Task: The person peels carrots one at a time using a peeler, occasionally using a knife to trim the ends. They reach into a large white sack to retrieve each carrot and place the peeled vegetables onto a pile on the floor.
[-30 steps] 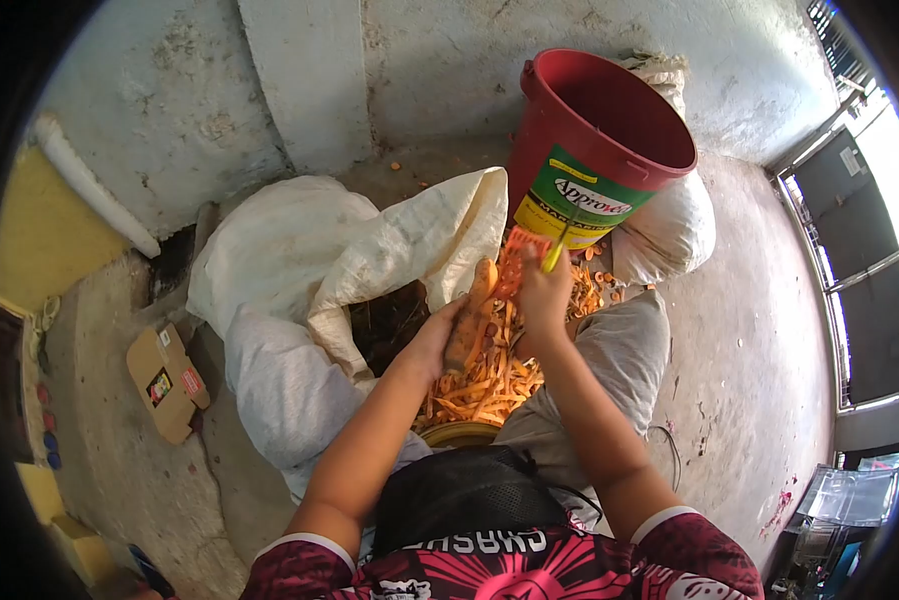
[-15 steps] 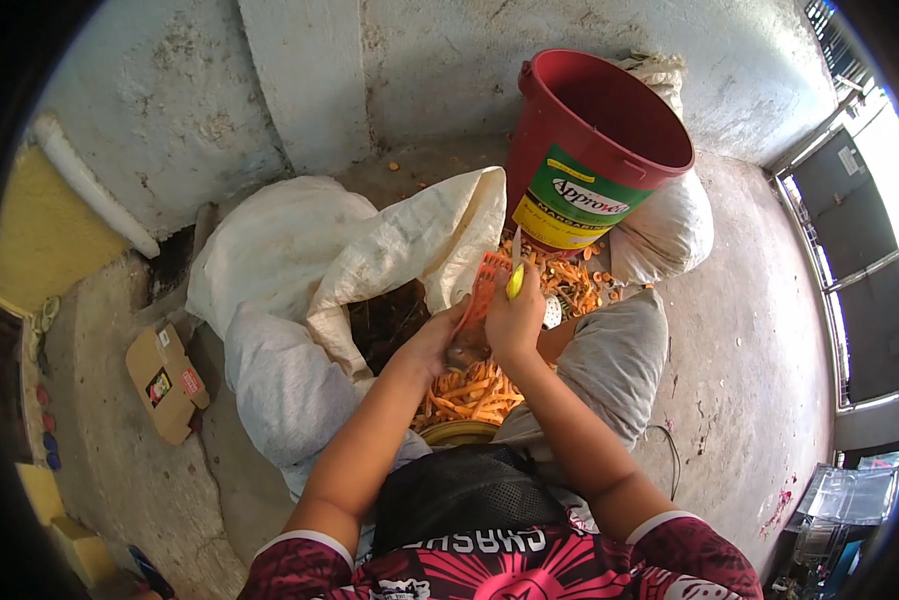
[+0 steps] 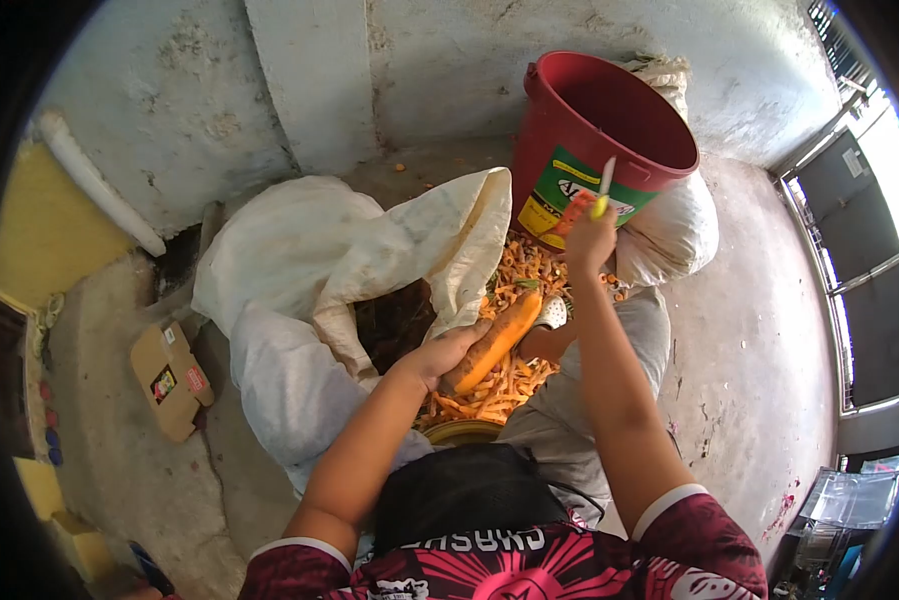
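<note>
Compared with half a second ago, we see the right hand (image 3: 591, 240) lifted off the carrot (image 3: 504, 330) and up in front of the red bucket (image 3: 536, 130), carrying the orange peeler (image 3: 573, 211) and the knife (image 3: 607, 180); the carrot, then mostly covered, now shows most of its length. We find it in the left hand (image 3: 451, 355), whose fingers wrap around its near end while the far end juts toward the white shoe (image 3: 552, 313). It hangs over the orange peelings (image 3: 489, 400), beyond the near edge of the yellowish basin (image 3: 461, 432). The right hand is curled around both tools, the knife blade pointing up. We cannot make out which fingers hold which tool, nor the carrot's gripped end; the peeler blurs against the bucket's label, and most of the basin's rim is hidden.
</note>
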A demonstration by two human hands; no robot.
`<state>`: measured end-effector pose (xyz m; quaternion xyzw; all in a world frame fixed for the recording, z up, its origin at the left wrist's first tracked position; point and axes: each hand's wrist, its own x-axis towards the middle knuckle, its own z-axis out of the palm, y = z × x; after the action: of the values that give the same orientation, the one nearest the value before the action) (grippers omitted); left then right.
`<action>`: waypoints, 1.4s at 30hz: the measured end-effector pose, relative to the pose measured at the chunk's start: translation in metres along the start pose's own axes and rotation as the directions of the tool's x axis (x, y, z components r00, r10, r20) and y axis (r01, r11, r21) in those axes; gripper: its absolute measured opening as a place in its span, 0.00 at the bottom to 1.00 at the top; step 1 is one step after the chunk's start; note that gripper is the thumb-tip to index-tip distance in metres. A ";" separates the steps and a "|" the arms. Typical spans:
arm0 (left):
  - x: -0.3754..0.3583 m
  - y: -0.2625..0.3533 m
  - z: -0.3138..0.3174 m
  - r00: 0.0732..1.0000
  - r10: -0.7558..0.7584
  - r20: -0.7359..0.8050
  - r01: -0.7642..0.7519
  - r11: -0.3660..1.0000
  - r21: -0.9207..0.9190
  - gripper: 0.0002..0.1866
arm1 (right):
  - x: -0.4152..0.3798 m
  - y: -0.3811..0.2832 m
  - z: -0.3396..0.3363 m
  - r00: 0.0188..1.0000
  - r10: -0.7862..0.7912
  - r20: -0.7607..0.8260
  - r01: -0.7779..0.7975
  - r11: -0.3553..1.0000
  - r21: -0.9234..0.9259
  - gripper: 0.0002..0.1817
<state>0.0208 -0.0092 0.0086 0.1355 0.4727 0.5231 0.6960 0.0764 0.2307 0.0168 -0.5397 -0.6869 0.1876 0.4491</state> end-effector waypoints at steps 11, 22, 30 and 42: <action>0.021 -0.005 -0.013 0.993 0.010 -0.121 -0.056 0.922 -0.384 0.21 | -0.053 -0.033 -0.045 0.962 -0.001 0.275 -0.108 0.918 0.381 0.12; 0.028 -0.014 -0.022 0.964 0.125 0.237 0.005 0.875 -0.484 0.23 | -0.076 -0.038 -0.045 0.993 -0.058 0.104 0.016 0.931 0.364 0.12; 0.007 -0.005 -0.013 0.870 0.046 0.491 0.161 0.914 -0.372 0.25 | -0.038 -0.021 -0.033 1.000 -0.019 0.018 0.012 0.938 0.347 0.12; 0.022 -0.008 -0.016 0.998 0.049 0.041 -0.025 0.892 -0.452 0.20 | -0.076 -0.033 -0.049 0.978 -0.054 0.200 -0.057 0.858 0.511 0.09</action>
<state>0.0135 0.0016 -0.0166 -0.0074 0.3180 0.6281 0.7102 0.0988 0.1387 0.0357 -0.3784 -0.6545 0.4193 0.5025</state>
